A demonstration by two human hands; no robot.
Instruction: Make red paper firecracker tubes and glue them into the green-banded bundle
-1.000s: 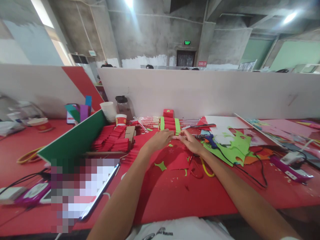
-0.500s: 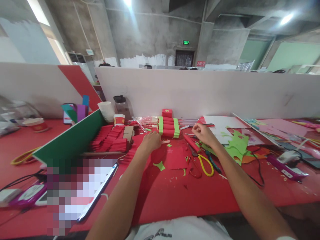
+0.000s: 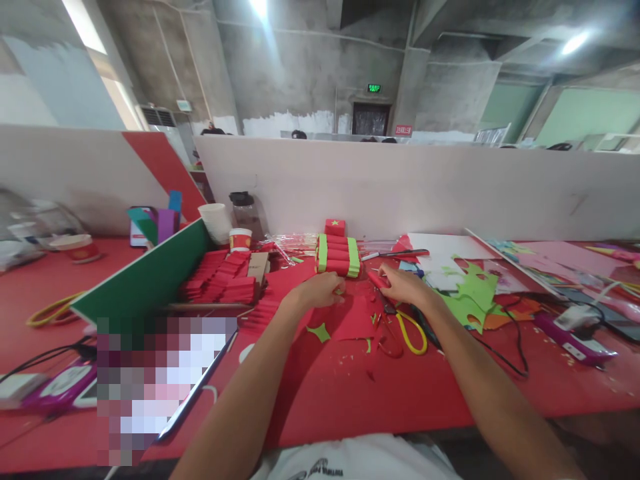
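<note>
My left hand (image 3: pixel 320 291) is low over the red sheet (image 3: pixel 355 320), its fingers closed in a pinch around a small green paper piece (image 3: pixel 339 291). My right hand (image 3: pixel 403 285) has its fingers curled on a slim red tool (image 3: pixel 376 279), whose exact kind I cannot make out. Just in front of that hand lie scissors with yellow handles (image 3: pixel 413 333). Behind both hands stands a bundle of red rolls with green bands (image 3: pixel 338 255). A green star-like scrap (image 3: pixel 320 332) lies on the red sheet near my left forearm.
Stacked red strips (image 3: pixel 217 277) fill the left, beside a green board (image 3: pixel 145 270). A phone (image 3: pixel 200 373) leans in front. Paper cups (image 3: pixel 240 239) and a bottle (image 3: pixel 243 210) stand at the back. Green cut-out sheets (image 3: pixel 473 287) and a purple power strip (image 3: pixel 575 340) lie right.
My left hand has moved right and nearer to me, onto the small green piece. My right hand has come down and slightly nearer, from above the table onto the red tool.
</note>
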